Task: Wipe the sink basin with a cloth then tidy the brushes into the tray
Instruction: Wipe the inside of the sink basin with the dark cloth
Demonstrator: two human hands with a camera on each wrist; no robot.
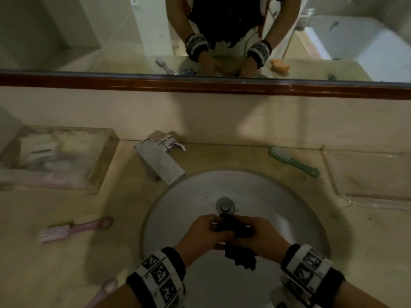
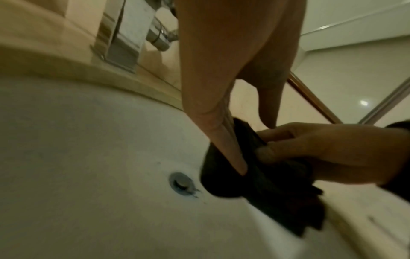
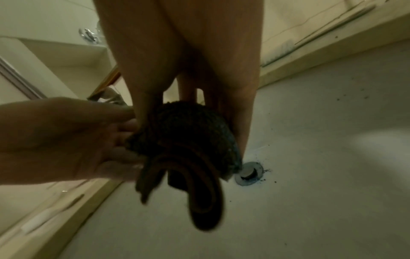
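Both hands hold a dark cloth (image 1: pixel 235 230) over the round white sink basin (image 1: pixel 189 196), just in front of the drain (image 1: pixel 225 205). My left hand (image 1: pixel 206 232) pinches one end of the cloth (image 2: pixel 255 166); my right hand (image 1: pixel 255 234) grips the bunched cloth (image 3: pixel 184 136), whose folded end hangs down. A pink brush (image 1: pixel 73 228) lies on the counter to the left, a green brush (image 1: pixel 291 161) at the back right. A clear tray (image 1: pixel 367 174) stands at the far right.
A chrome tap (image 1: pixel 159 158) stands behind the basin. At the back left stands another clear tray (image 1: pixel 100 172) holding pale items. A pink handle (image 1: pixel 104 290) shows near the front edge. A mirror with a wooden frame (image 1: pixel 200 84) runs along the wall.
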